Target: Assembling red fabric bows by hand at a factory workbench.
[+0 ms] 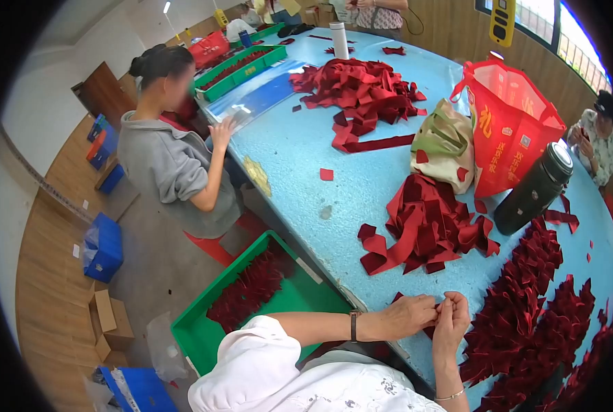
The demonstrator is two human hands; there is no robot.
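Note:
My left hand (pixel 404 318), with a dark watch strap on the wrist, meets my right hand (pixel 451 323) over the near edge of the table. The fingers of both are closed in a pinch on a dark red fabric strip (pixel 429 332), mostly hidden behind them. Just beyond lies a loose pile of red velvet strips (pixel 430 223). To the right of my right hand, long rows of folded dark red fabric pieces (pixel 509 309) stand packed with their points up.
A green tray (pixel 306 288) holding dark red pieces sits left of my arm. A dark thermos (pixel 537 189), a red bag (pixel 509 130) and a cloth bag (pixel 444 141) stand on the blue table (pixel 299 178). A co-worker in grey (pixel 172 151) works at the left edge.

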